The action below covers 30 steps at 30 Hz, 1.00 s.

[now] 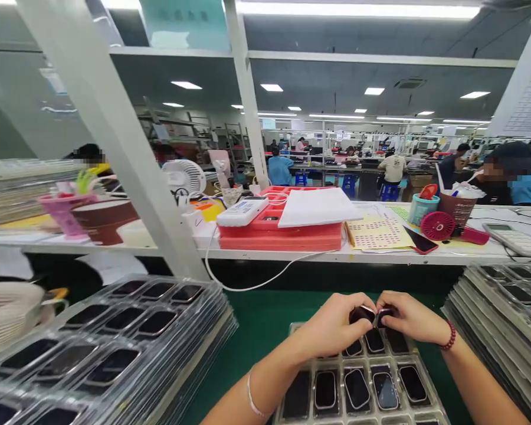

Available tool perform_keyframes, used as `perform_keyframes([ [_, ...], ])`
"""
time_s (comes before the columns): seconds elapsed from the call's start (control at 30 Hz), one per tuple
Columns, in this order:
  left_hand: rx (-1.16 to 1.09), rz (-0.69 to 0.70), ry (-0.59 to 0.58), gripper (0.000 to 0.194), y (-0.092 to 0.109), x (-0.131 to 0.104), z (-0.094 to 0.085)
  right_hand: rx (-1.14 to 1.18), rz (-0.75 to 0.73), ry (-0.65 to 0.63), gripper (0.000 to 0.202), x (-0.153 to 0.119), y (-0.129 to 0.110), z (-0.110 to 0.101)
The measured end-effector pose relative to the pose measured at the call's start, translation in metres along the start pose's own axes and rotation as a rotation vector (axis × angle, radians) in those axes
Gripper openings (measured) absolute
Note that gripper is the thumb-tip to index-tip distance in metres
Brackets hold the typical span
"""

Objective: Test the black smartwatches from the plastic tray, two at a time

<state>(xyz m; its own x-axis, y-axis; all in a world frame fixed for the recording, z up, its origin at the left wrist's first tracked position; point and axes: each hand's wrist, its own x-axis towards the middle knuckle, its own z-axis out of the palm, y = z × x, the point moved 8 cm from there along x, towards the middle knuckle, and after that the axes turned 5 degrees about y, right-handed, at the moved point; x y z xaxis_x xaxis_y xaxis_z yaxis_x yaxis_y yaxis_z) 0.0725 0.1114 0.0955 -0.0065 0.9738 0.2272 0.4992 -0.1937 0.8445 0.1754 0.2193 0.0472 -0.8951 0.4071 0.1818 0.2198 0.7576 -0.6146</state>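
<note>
Over the far end of a clear plastic tray (366,360), both hands are close together with their fingertips nearly touching. My left hand (336,321) pinches a dark-faced smartwatch case (361,314) between thumb and fingers. Another dark watch piece (386,316) is gripped in my right hand (410,319); whether it is a full case or only a part, I cannot tell. Below them, several watch cases sit face up in the tray's pockets, among them a silver-rimmed watch case (384,390). My wrists hide some pockets.
Tall stacks of watch-filled trays stand left (159,348) and right (482,319) on the green mat (248,354). A white shelf (292,257) behind carries a red box (283,239), papers, a phone (422,241), cups, a small pink fan (438,226) and a calculator (513,238). A white cable hangs down.
</note>
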Motion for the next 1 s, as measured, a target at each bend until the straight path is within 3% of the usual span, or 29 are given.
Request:
perform_keyframes([
  [0.1,-0.012,0.025,0.005,0.022,-0.010,0.010,0.004,0.154,-0.005,0.048,0.012,0.002,-0.004,0.000],
  [0.23,-0.097,-0.045,0.047,0.017,-0.044,0.022,0.008,0.333,0.015,0.078,0.004,0.008,0.000,0.004],
  [0.3,-0.191,-0.094,0.045,0.015,-0.061,0.027,0.010,0.483,0.062,0.062,0.016,0.012,0.007,0.009],
  [0.4,-0.353,-0.140,0.039,0.028,-0.075,0.031,0.009,0.675,0.181,0.052,0.041,0.017,0.022,0.017],
  [0.57,-0.374,-0.139,0.088,0.027,-0.080,0.031,-0.002,0.731,0.192,0.147,0.053,0.019,0.026,0.012],
  [0.7,-0.414,-0.170,0.079,0.025,-0.080,0.029,-0.001,0.761,0.207,0.146,0.046,0.017,0.026,0.012],
  [0.83,-0.488,-0.198,0.105,0.046,-0.081,0.029,-0.005,0.791,0.192,0.197,0.045,0.017,0.028,0.009],
  [1.0,-0.690,-0.302,0.063,0.061,-0.083,0.023,-0.012,1.138,0.247,0.117,0.065,0.016,0.027,0.015],
])
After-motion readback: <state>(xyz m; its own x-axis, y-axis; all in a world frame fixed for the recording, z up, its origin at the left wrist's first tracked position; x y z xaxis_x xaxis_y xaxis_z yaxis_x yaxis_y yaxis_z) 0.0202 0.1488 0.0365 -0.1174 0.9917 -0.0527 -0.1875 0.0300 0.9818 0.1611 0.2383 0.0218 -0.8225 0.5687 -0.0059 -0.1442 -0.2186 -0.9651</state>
